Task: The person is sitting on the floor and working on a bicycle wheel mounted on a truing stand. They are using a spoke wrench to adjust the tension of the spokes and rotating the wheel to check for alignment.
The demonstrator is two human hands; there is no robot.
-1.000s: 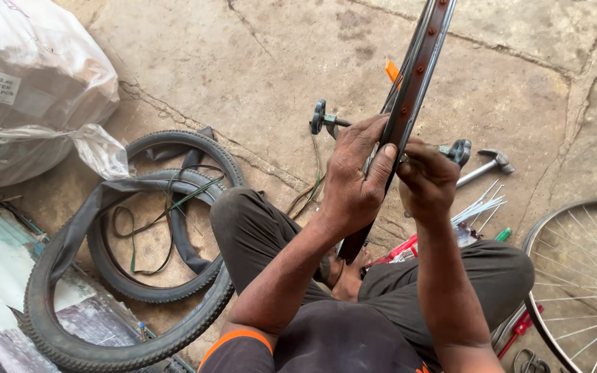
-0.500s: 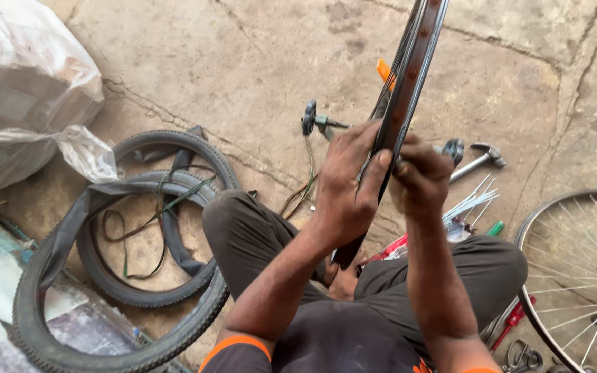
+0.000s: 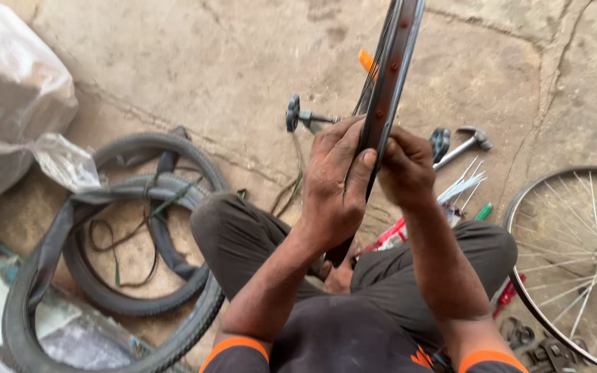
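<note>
A dark bicycle wheel rim (image 3: 396, 62) stands on edge in front of me, running from the top of the view down between my knees. My left hand (image 3: 336, 183) wraps its left side, thumb pressed on the rim's inner face. My right hand (image 3: 405, 169) grips the right side at the same height, fingers curled shut around it. Thin spokes run along the rim's left edge, and an orange reflector (image 3: 366, 60) shows behind it. I sit on the concrete floor in dark trousers.
Two black tyres (image 3: 115, 290) and a slack inner tube (image 3: 60, 228) lie at left, beside plastic sacks (image 3: 8, 103). A spoked wheel (image 3: 578, 255) lies at right. A hammer (image 3: 461, 145), loose spokes (image 3: 461, 186), a hub axle (image 3: 305, 117) and red-handled tools (image 3: 388, 238) lie near my legs.
Both hands stay clamped on the rim, which now stands slightly more upright. The view has shifted a little left and down.
</note>
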